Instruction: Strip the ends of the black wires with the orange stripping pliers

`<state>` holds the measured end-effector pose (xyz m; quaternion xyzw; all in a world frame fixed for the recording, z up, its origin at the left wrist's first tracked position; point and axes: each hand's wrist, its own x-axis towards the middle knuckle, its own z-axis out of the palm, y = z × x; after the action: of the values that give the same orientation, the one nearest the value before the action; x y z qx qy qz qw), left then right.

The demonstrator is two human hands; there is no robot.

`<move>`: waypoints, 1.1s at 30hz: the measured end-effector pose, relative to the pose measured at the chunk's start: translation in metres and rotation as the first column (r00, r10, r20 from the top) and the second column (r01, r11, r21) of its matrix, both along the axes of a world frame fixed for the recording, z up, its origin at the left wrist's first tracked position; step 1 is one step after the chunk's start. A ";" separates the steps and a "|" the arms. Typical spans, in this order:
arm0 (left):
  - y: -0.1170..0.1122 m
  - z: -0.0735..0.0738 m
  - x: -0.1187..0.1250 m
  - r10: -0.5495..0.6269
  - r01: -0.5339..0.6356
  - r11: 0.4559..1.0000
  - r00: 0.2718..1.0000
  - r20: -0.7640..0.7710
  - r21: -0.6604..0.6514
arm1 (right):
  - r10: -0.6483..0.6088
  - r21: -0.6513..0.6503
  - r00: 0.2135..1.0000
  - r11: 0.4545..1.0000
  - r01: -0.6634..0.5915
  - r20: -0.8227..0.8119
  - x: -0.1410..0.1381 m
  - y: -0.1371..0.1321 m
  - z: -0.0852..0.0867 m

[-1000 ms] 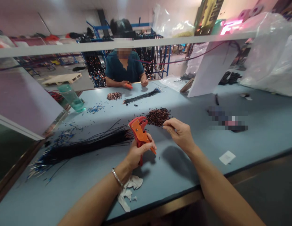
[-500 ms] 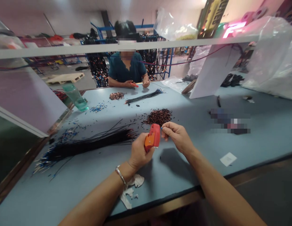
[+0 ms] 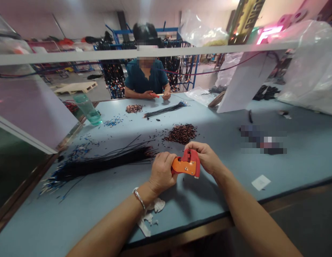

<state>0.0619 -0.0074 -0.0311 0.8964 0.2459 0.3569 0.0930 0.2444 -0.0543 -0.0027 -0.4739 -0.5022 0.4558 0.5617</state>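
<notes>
My left hand (image 3: 162, 172) is wrapped round the handles of an orange and red wire stripper (image 3: 186, 164), which lies turned sideways with its jaws toward my right hand (image 3: 206, 156). The fingers of my right hand are pinched at the tool's jaws; what they hold is too small to make out. Both hands hover over the blue table (image 3: 222, 185). A heap of small dark red and black cut pieces (image 3: 181, 133) lies just beyond them. A long bundle of black wires (image 3: 101, 164) stretches to the left of my left hand.
Crumpled white paper (image 3: 151, 214) lies under my left wrist, a white slip (image 3: 260, 182) to the right. Across the table a person in a teal shirt (image 3: 145, 80) works with another wire bundle (image 3: 166, 109) and heap (image 3: 133, 108). A green bottle (image 3: 88, 109) stands far left.
My left hand has turned the stripper from upright to lying sideways and lowered it. My right hand has come from the heap to the tool's jaws.
</notes>
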 end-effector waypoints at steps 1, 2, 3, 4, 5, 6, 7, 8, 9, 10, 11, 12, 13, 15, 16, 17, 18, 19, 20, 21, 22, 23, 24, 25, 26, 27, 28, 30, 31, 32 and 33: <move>0.000 0.000 0.000 0.002 -0.002 1.000 1.000 -0.002 0.008 | 0.022 -0.006 1.000 1.000 -0.022 0.009 0.000 0.000 0.000; 0.000 -0.001 0.000 0.004 -0.004 1.000 1.000 -0.003 0.013 | 0.044 -0.012 0.999 0.999 -0.043 0.019 0.000 0.000 -0.001; 0.000 -0.001 0.000 0.007 -0.007 1.000 1.000 -0.005 0.016 | 0.069 -0.018 0.997 0.997 -0.068 0.032 0.000 -0.001 -0.001; 0.000 -0.001 0.000 0.009 -0.009 1.000 1.000 -0.005 0.019 | 0.092 -0.023 0.995 0.996 -0.091 0.047 0.000 -0.001 0.000; 0.000 -0.002 0.000 0.009 -0.009 1.000 1.000 -0.005 0.021 | 0.111 -0.026 0.992 0.994 -0.109 0.064 -0.001 -0.002 0.000; 0.000 -0.002 0.000 0.007 -0.007 1.000 1.000 -0.004 0.024 | 0.126 -0.027 0.989 0.992 -0.124 0.083 -0.001 -0.002 0.001; 0.000 -0.002 0.000 0.005 -0.005 1.000 1.000 -0.001 0.025 | 0.137 -0.027 0.985 0.990 -0.135 0.105 -0.001 -0.003 0.001; 0.000 -0.002 0.000 0.002 -0.002 1.000 1.000 0.001 0.026 | 0.144 -0.025 0.982 0.990 -0.142 0.124 -0.001 -0.003 0.002; 0.001 -0.002 0.000 0.000 0.000 1.000 1.000 0.002 0.026 | 0.148 -0.022 0.979 0.989 -0.146 0.140 -0.001 -0.003 0.003; 0.001 -0.002 0.000 -0.002 0.002 1.000 1.000 0.003 0.025 | 0.150 -0.020 0.977 0.989 -0.149 0.153 -0.001 -0.004 0.004; 0.000 -0.002 0.000 -0.003 0.003 1.000 1.000 0.001 0.024 | 0.154 -0.017 0.974 0.988 -0.154 0.164 -0.001 -0.004 0.005; 0.000 -0.002 0.000 -0.003 0.003 1.000 1.000 0.000 0.024 | 0.160 -0.014 0.971 0.987 -0.161 0.175 -0.001 -0.004 0.006; 0.000 -0.002 0.000 -0.001 0.001 1.000 1.000 0.000 0.026 | 0.166 -0.012 0.969 0.986 -0.167 0.184 0.000 -0.004 0.006; 0.000 -0.001 0.000 0.004 -0.004 1.000 1.000 0.005 0.027 | 0.173 -0.008 0.966 0.985 -0.175 0.195 0.000 -0.004 0.006; 0.000 -0.001 0.000 0.009 -0.010 1.000 1.000 0.010 0.027 | 0.169 -0.003 0.967 0.985 -0.171 0.192 0.000 -0.004 0.006; 0.000 -0.001 0.000 0.016 -0.016 1.000 1.000 0.016 0.025 | 0.162 0.000 0.969 0.986 -0.165 0.187 0.000 -0.003 0.005; 0.000 -0.001 0.000 0.023 -0.024 0.999 1.000 0.020 0.025 | 0.157 0.000 0.971 0.987 -0.159 0.182 0.001 -0.003 0.004; 0.001 -0.001 0.000 0.027 -0.028 0.999 0.999 0.021 0.028 | 0.154 -0.002 0.971 0.988 -0.156 0.180 0.001 -0.003 0.003; 0.001 -0.002 0.001 0.029 -0.030 0.999 0.999 0.021 0.034 | 0.156 -0.006 0.971 0.987 -0.158 0.182 0.001 -0.003 0.002; 0.001 -0.002 0.001 0.030 -0.031 0.999 0.999 0.021 0.043 | 0.162 -0.012 0.969 0.987 -0.163 0.188 0.001 -0.003 0.002; 0.001 -0.002 0.001 0.028 -0.029 0.998 0.999 0.021 0.052 | 0.170 -0.020 0.966 0.985 -0.169 0.197 0.001 -0.003 0.001; 0.001 -0.002 0.001 0.026 -0.027 0.998 0.999 0.023 0.058 | 0.177 -0.028 0.963 0.984 -0.174 0.205 0.001 -0.003 0.000; 0.001 -0.002 0.001 0.025 -0.027 0.998 0.999 0.027 0.061 | 0.182 -0.036 0.961 0.983 -0.178 0.209 0.002 -0.004 -0.001; 0.001 -0.002 0.001 0.026 -0.028 0.998 0.999 0.029 0.060 | 0.185 -0.045 0.960 0.983 -0.179 0.212 0.002 -0.004 -0.001; 0.001 -0.002 0.001 0.026 -0.028 0.998 0.999 0.029 0.055 | 0.187 -0.055 0.959 0.982 -0.180 0.212 0.002 -0.004 -0.001; 0.001 -0.002 0.001 0.023 -0.024 0.999 0.999 0.028 0.049 | 0.190 -0.067 0.959 0.981 -0.180 0.208 0.001 -0.004 -0.001; 0.001 -0.002 0.001 0.020 -0.021 0.999 1.000 0.024 0.041 | 0.194 -0.079 0.960 0.980 -0.182 0.204 0.001 -0.004 -0.001; 0.000 -0.002 0.001 0.014 -0.014 1.000 1.000 0.017 0.023 | 0.202 -0.099 0.959 0.978 -0.186 0.198 0.001 -0.005 0.000; 0.000 -0.002 0.001 0.012 -0.012 1.000 1.000 0.014 0.014 | 0.206 -0.103 0.959 0.977 -0.189 0.197 0.000 -0.005 0.000; 0.000 -0.002 0.001 0.011 -0.011 1.000 1.000 0.009 0.008 | 0.210 -0.104 0.957 0.976 -0.192 0.198 0.000 -0.005 0.001; 0.001 -0.002 0.001 0.010 -0.010 1.000 1.000 0.001 0.004 | 0.211 -0.099 0.957 0.976 -0.194 0.199 0.000 -0.005 0.002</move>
<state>0.0628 -0.0069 -0.0326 0.8951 0.2495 0.3584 0.0897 0.2444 -0.0591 -0.0010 -0.4869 -0.5859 0.4781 0.4372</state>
